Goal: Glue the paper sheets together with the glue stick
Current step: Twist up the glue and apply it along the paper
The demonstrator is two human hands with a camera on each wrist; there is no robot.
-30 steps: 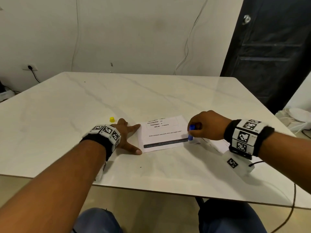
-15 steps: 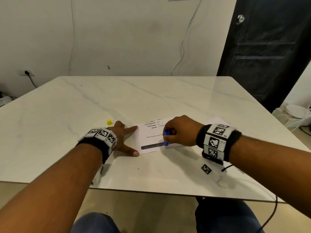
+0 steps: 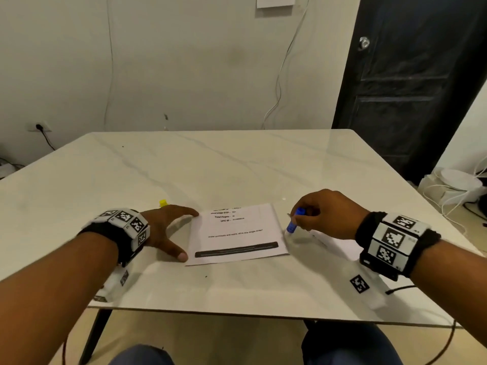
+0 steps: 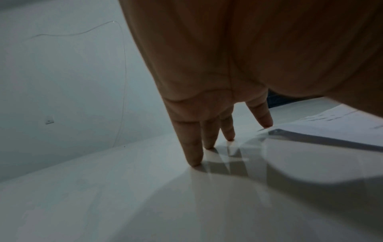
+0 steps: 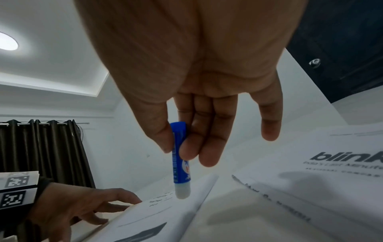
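Observation:
A printed white sheet [image 3: 237, 233] lies flat on the marble table [image 3: 237, 167]. My left hand [image 3: 168, 230] rests beside its left edge with straight, spread fingers [image 4: 194, 147] on the tabletop; the index tip touches the sheet's corner [image 4: 311, 124]. My right hand [image 3: 324, 214] pinches a blue glue stick [image 3: 294, 220] between thumb and fingers, white tip [image 5: 182, 193] pointing down just off the sheet's right edge. A second sheet [image 5: 331, 163] with a printed logo lies under my right hand. The yellow cap [image 3: 163, 203] sits behind my left hand.
A dark door [image 3: 411, 88] stands at the back right. Cables and a white device [image 3: 458, 185] lie on the floor to the right. The table's front edge [image 3: 237, 312] is near my knees.
My right hand swept the glue stick left over the sheet's lower part, then back right to its right edge. My left hand stayed in place.

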